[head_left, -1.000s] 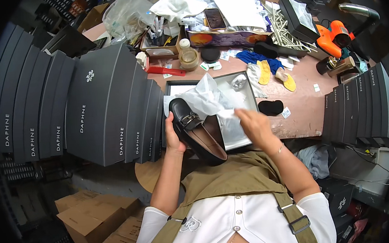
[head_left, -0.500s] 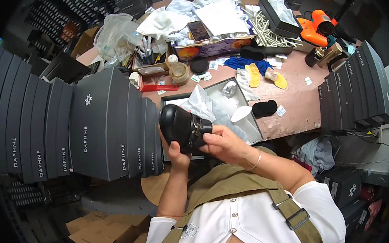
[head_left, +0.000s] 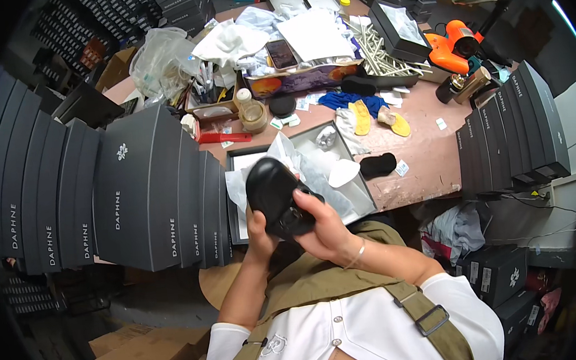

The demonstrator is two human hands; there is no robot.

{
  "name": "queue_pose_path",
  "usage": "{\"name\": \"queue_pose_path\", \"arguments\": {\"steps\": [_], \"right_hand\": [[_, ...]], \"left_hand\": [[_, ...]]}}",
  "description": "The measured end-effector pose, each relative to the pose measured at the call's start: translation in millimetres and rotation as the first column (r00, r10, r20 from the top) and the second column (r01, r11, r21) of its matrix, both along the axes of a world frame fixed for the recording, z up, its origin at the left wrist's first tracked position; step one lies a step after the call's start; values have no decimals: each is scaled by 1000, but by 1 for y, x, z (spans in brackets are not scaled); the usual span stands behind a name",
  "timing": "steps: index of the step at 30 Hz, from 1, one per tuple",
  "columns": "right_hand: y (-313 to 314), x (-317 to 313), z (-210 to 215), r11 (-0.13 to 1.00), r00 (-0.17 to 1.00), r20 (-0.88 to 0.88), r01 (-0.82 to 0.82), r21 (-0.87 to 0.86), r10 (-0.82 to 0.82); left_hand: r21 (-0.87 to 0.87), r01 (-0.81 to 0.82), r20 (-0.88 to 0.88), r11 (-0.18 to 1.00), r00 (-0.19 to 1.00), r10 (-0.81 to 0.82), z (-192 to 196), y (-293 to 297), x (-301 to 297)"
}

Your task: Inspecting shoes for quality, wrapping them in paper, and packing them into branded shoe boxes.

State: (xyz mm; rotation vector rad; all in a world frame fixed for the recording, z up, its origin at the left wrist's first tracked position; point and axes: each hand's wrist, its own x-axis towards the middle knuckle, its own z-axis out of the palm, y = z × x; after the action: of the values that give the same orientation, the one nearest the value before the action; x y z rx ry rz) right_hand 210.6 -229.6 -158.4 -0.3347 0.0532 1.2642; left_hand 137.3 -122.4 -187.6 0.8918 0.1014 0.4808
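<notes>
In the head view, the left hand (head_left: pixel 261 235) and right hand (head_left: pixel 322 226) both grip the black shoe (head_left: pixel 270 189), thumbs pressed to it, over the left part of the open box (head_left: pixel 364 201). From the shoe, a stack (head_left: pixel 142 198) crowds that box's edge at 9 o'clock; the table (head_left: pixel 430 143) spreads wider toward 2, its near edge at 3.

Left hand (head_left: pixel 260 240) – fingers hidden behind black shoe (head_left: pixel 268 189).
</notes>
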Motion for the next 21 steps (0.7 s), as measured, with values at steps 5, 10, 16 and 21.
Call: {"name": "queue_pose_path", "arguments": {"steps": [5, 10, 16, 21], "right_hand": [[-26, 3, 20, 982, 956, 223, -184, -43, 189], [-58, -6, -10, 941, 966, 60, -258, 220, 251], [-67, -10, -24, 940, 971, -10, -229, 254, 239], [-64, 3, -28, 821, 907, 80, -410, 398, 414]], "left_hand": [[419, -168, 165, 892, 980, 107, 49, 4, -9], [402, -169, 255, 900, 965, 67, 49, -27, -14], [573, -137, 299, 808, 953, -50, 62, -26, -10], [530, -288, 497, 797, 868, -17, 46, -41, -12]]}}
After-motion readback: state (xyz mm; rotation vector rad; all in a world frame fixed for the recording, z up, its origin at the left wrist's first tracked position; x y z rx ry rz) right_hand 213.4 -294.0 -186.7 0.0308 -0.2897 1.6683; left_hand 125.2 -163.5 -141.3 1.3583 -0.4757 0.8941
